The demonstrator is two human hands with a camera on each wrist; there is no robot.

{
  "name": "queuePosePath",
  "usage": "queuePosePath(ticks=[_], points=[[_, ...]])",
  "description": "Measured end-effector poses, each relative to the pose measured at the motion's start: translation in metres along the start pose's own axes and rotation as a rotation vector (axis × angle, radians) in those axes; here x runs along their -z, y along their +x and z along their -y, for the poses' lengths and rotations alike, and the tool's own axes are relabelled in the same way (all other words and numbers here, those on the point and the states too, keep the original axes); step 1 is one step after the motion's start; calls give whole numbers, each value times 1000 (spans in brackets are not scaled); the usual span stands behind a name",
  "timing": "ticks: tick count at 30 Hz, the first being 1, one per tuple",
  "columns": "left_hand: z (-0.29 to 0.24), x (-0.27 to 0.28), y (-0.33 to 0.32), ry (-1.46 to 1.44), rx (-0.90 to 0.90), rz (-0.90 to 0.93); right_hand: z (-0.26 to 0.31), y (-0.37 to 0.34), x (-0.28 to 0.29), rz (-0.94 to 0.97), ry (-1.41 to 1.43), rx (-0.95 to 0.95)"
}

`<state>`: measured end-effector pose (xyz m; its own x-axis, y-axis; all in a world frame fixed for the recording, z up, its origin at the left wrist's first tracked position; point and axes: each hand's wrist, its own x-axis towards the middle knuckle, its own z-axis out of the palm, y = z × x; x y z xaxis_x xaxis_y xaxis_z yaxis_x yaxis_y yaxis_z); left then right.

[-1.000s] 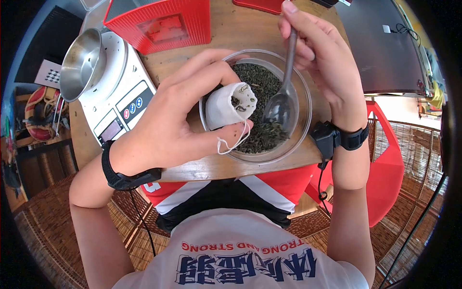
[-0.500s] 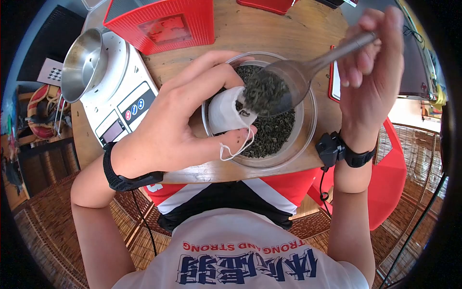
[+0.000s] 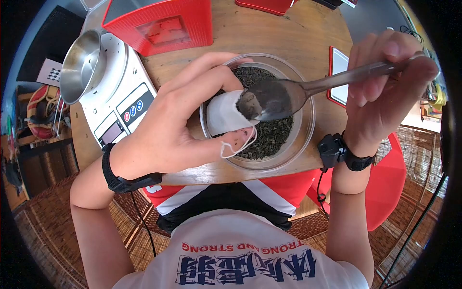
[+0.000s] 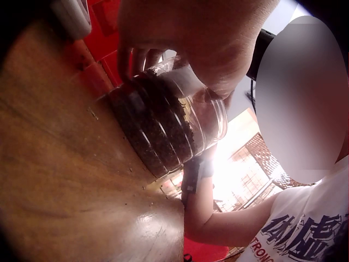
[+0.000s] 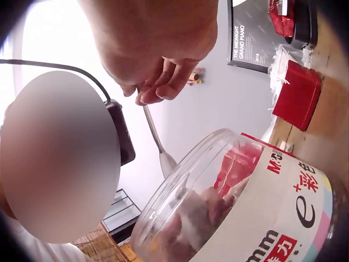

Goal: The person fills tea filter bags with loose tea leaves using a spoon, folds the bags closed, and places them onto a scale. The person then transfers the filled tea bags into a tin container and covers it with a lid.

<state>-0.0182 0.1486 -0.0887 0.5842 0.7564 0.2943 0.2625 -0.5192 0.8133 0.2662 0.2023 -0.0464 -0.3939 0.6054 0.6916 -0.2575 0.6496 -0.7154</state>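
The left hand point(image 3: 166, 118) curls round a white bag point(image 3: 222, 114) above the tub point(image 3: 311, 127); apart from it, the right hand point(image 3: 385, 91) pinches the spoon point(image 3: 332, 84), its bowl at the bag's mouth. The tub, holding dark leaves point(image 3: 272, 142), stands by the table's point(image 3: 288, 33) near edge, the scale point(image 3: 115, 82) along the left edge. Only the right wrist view shows the tub's printed label point(image 5: 289, 191).
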Motion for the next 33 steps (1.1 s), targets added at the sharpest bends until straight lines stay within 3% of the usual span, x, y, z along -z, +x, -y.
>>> queuePosePath(ticks=[1, 3, 4, 6, 8, 10, 11, 13, 16, 21, 23, 28, 30, 33], points=[[0, 0, 0, 12, 4, -1, 0, 0, -3, 0, 0, 0], [1, -1, 1, 21, 8, -1, -1, -1, -10, -260, 22, -97], [1, -1, 1, 10, 3, -9, 0, -1, -10, -260, 21, -98], [1, -2, 0, 0, -3, -18, -2, 1, -8, -473, -123, -249], [2, -2, 1, -31, -13, -14, -12, 1, -17, -462, -163, -210], [2, -2, 1, -21, -18, -15, -14, 6, -46, -235, -659, -128], [2, -2, 1, -12, -21, -17, -14, 5, -45, -236, -661, -128], [1, -2, 2, -14, -17, -15, -18, 2, -41, -100, -422, -409], [-1, -1, 1, -7, -3, -15, -19, 3, -32, 50, -341, -564], [0, -1, 1, -1, -3, -12, -19, 9, -23, 44, -204, -652], [0, -1, 0, -1, 1, -19, -21, 12, -29, -218, -311, -606], [0, -2, 0, 1, 2, -19, -25, 4, -30, -67, -404, -537], [0, -2, 1, -4, 8, -15, -24, 5, -30, 37, -309, -658], [1, -1, 1, 4, -6, -10, -29, 5, -24, 23, -246, -740]])
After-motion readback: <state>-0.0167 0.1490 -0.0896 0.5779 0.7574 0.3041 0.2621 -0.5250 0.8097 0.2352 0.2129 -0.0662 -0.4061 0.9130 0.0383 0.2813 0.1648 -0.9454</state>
